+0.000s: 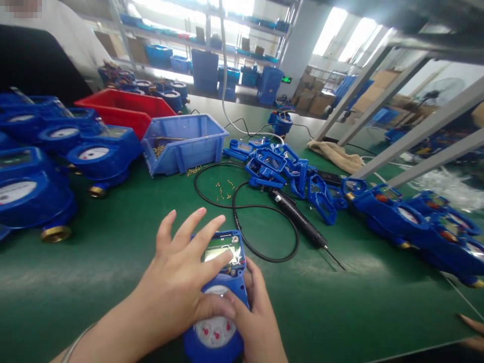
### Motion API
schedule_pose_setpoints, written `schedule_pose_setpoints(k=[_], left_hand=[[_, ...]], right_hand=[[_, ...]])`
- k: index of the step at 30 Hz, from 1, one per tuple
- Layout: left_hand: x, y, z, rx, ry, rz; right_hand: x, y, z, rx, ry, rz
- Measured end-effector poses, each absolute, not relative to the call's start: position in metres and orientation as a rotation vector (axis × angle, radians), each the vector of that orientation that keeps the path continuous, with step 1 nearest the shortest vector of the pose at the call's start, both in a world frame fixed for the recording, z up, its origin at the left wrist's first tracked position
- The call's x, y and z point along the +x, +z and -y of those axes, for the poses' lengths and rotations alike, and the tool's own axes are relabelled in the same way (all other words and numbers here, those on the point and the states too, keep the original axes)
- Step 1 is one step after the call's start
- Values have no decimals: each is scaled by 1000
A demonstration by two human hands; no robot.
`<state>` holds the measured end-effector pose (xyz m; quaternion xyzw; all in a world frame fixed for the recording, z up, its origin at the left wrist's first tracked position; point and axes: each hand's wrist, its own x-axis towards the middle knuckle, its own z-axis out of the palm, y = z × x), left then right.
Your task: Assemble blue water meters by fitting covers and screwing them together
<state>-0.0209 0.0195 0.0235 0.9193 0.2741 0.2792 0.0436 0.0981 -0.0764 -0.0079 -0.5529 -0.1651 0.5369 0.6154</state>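
A blue water meter (221, 307) with an open green display on top lies on the green table (121, 252) right in front of me. My left hand (181, 282) rests on it with fingers spread flat across the display. My right hand (257, 322) grips the meter's right side, thumb on the white dial face. A black electric screwdriver (298, 219) lies on the table just beyond, its cable looping towards me.
Blue meters (56, 156) stand in rows at the left and more meters (416, 222) at the right. Blue plastic covers (280, 171) are heaped in the middle. A blue bin (181, 141) holds small brass screws, some scattered. Behind stands a red bin (124, 108). Another person's fingers (472, 327) show bottom right.
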Motion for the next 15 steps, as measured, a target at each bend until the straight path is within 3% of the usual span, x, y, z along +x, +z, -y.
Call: schedule_pose_setpoints(k=[11,15], left_hand=[[-17,22,-21,2819,812,-789],[-17,22,-22,2756,891,-703]], right_hand=[[142,-6,80,-1465,1166,855],[210,23,42,-1708,593,972]])
